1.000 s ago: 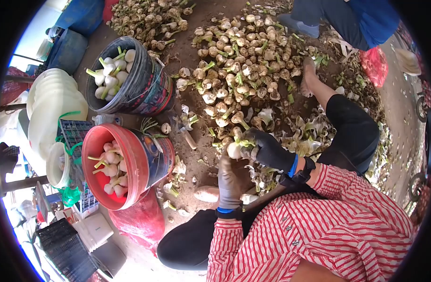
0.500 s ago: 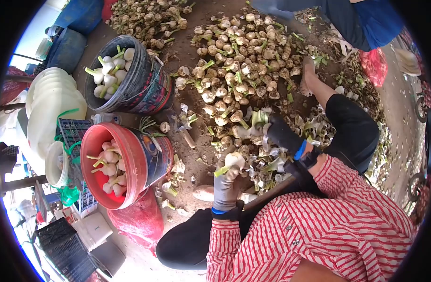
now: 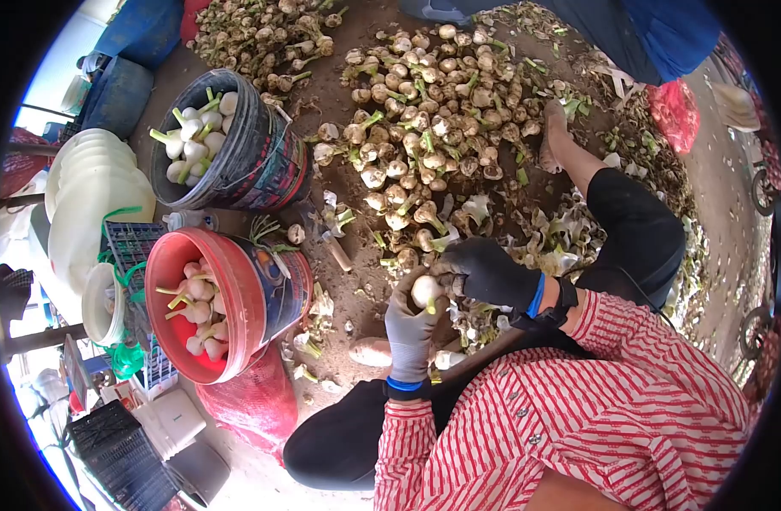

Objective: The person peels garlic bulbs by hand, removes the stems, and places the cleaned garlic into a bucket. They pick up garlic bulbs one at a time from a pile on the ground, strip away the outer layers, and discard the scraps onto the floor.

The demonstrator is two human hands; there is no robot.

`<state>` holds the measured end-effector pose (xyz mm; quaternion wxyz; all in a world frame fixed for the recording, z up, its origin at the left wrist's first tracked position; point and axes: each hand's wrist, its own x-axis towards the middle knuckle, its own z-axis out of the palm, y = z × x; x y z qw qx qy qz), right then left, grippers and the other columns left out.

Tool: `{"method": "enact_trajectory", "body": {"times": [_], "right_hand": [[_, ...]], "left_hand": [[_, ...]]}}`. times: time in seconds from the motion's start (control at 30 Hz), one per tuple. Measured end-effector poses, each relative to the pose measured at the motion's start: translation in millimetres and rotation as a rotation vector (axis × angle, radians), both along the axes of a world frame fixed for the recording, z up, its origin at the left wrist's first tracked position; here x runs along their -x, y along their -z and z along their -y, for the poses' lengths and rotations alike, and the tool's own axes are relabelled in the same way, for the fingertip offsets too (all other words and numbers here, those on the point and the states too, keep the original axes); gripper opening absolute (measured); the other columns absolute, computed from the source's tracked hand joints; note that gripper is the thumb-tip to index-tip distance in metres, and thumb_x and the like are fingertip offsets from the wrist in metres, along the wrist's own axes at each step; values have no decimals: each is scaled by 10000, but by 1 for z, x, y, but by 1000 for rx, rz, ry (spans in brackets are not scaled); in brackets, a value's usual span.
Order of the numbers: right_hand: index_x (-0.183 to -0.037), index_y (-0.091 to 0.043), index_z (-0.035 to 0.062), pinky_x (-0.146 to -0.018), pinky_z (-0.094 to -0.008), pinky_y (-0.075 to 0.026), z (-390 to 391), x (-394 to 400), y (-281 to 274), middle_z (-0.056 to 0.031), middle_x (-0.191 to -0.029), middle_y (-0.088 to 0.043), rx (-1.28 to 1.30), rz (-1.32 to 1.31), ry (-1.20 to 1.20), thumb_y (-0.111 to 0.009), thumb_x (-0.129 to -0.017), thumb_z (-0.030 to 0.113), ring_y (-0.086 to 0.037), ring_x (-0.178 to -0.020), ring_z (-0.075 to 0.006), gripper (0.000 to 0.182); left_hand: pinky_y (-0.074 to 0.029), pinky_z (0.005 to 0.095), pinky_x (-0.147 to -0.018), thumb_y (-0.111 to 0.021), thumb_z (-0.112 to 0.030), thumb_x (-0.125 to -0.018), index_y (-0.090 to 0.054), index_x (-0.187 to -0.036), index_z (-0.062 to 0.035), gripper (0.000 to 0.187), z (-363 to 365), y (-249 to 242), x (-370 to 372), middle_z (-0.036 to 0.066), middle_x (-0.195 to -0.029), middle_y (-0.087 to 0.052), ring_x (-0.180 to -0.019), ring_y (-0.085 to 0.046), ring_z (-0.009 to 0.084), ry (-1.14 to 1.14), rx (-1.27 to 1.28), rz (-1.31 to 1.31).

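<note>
My left hand (image 3: 410, 332), in a grey glove, is closed around a garlic bulb (image 3: 425, 292) with white skin and a short green stem pointing down. Against the bulb's right side, my right hand (image 3: 497, 274) in a dark glove has its fingers curled in and pinching at it. Beyond my hands spreads a big heap of garlic bulbs (image 3: 433, 111) with brown, dirty skins. Peeled leaf skins (image 3: 552, 230) litter the ground beside my right hand.
At left stand a black bucket (image 3: 173, 200) and a red bucket (image 3: 160, 289), both with clean white bulbs. A wooden-handled tool (image 3: 339, 253) lies near them. A red mesh sack (image 3: 254, 400) sits below. Another person's blue clothing (image 3: 671, 38) shows at top right.
My right hand has come down and left from the loose skins to the bulb in my left hand. The bulb has been turned, its stem now pointing down.
</note>
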<state>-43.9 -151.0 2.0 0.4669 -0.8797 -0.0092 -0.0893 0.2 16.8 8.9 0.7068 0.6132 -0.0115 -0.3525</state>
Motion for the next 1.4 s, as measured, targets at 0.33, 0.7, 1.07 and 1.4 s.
{"method": "enact_trajectory", "body": {"times": [0.33, 0.7, 1.07, 1.4], "right_hand": [[-898, -591, 20, -612, -317, -453, 2, -2, 9, -112, -747, -584, -508, -263, 114, -572, -809, 109, -573, -660, -185, 127], [-865, -562, 21, -570, -291, -439, -5, -1, 19, -76, -690, -572, -376, -151, 117, -493, -826, 46, -557, -628, -126, 83], [-921, -609, 10, -718, -255, -456, -13, 10, 5, -62, -870, -577, -684, -285, 108, -581, -821, 30, -545, -803, -96, 106], [-883, -554, -6, -794, -291, -415, -12, 14, -16, -51, -881, -585, -1336, -58, -82, -523, -897, 267, -542, -857, -134, 274]], "left_hand": [[-474, 224, -791, -713, -5, -692, -397, -1285, -42, 672, -4, 8, 2, 61, -1028, -561, -890, -561, 134, -56, 431, -345], [-491, 249, -733, -694, -82, -734, -416, -1243, -51, 581, -14, 33, 2, 68, -1019, -570, -858, -572, 145, -44, 441, -325], [-464, 216, -758, -645, -193, -818, -472, -1198, 12, 466, -6, 16, 3, 47, -1014, -574, -861, -561, 102, -46, 340, -171], [-337, 163, -452, -511, -286, -876, -574, -958, -86, 225, -13, 20, 3, 32, -673, -559, -477, -439, 97, -245, 512, -693]]}}
